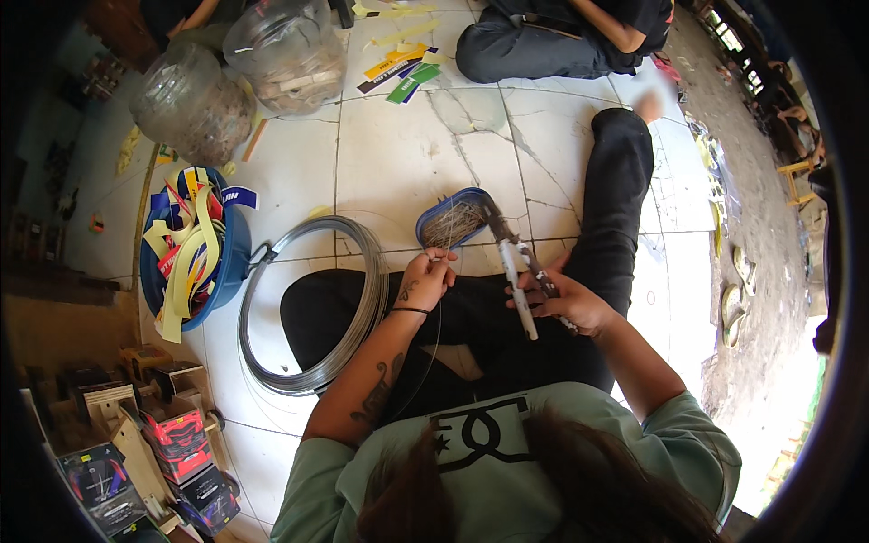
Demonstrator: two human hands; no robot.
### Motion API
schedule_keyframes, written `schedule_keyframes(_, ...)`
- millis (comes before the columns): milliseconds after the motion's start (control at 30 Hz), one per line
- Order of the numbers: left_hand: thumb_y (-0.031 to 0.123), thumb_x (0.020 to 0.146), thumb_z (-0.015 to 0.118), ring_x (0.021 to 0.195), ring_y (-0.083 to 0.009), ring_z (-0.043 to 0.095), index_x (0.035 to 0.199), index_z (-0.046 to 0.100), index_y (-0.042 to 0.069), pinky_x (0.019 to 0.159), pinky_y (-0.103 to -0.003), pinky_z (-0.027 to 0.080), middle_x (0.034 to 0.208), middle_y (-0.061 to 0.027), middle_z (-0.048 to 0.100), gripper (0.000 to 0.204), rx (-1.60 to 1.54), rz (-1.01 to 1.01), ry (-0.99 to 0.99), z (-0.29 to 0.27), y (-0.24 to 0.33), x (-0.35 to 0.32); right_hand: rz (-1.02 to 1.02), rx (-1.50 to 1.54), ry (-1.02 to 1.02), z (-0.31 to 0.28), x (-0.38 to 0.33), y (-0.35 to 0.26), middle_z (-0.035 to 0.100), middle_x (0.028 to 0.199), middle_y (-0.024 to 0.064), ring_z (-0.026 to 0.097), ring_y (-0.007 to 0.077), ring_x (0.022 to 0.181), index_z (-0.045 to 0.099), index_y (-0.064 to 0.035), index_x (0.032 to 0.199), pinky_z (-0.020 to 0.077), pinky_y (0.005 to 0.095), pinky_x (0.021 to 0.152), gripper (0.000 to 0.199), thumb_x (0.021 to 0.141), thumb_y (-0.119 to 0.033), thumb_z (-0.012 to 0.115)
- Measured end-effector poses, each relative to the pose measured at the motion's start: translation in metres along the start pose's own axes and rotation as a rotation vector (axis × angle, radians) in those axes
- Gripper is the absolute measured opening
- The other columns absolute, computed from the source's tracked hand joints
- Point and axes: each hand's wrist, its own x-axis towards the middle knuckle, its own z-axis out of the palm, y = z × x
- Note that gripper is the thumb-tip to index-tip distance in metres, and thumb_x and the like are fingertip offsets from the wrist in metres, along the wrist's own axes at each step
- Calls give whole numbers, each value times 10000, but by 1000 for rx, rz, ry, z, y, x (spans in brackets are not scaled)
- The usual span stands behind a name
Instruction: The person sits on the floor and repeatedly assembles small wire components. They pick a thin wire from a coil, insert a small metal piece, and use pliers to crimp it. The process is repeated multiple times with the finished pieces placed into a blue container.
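My left hand (424,279) is closed in a pinch on a thin wire, just in front of a small blue tray (422,237). Many short, thin wire pieces (454,223) lie in that tray. In my right hand (574,306) are long-handled pliers (502,241) with whitish, worn grips. Their handles stand apart, and the jaws reach over the tray's right end. Beside my left forearm rests a big coil of grey wire (369,271), partly against my leg. A loose strand arcs from it toward my left hand.
A blue basin (237,262) full of coloured strips stands at left. Two clear plastic containers (195,104) are behind it. Printed strips (398,68) lie on the tiles near a seated person (543,45). Toy trucks (176,443) sit lower left; sandals (731,312) are at right.
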Motion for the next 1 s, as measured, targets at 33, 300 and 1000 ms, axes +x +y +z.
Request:
schedule_keyframes(33, 104, 883, 411, 448, -49, 375, 942, 519, 13, 406, -189, 290, 577, -21, 492, 153, -23, 6, -3, -1, -1, 0, 13, -26, -10, -1, 7, 3, 475, 1118, 146, 476, 260, 1088, 426, -42, 1090, 381, 387, 930, 476, 640, 105, 473)
schedule_keyframes(300, 115, 888, 428, 413, -42, 333, 976, 504, -15, 383, -178, 278, 597, -36, 493, 175, -103, 34, -57, -4, -7, 2, 42, -292, -13, -13, 30, 16, 452, 1074, 64, 435, 152, 1037, 423, -44, 1113, 376, 261, 813, 468, 658, 45, 485)
schedule_keyframes(1000, 124, 889, 428, 466, -38, 365, 989, 542, -6, 416, -170, 274, 597, -20, 489, 200, 116, 116, -34, 3, -10, -1, -43, -594, -25, -12, 37, 18, 467, 869, 64, 460, 146, 802, 401, -41, 1058, 391, 252, 695, 407, 655, -5, 448)
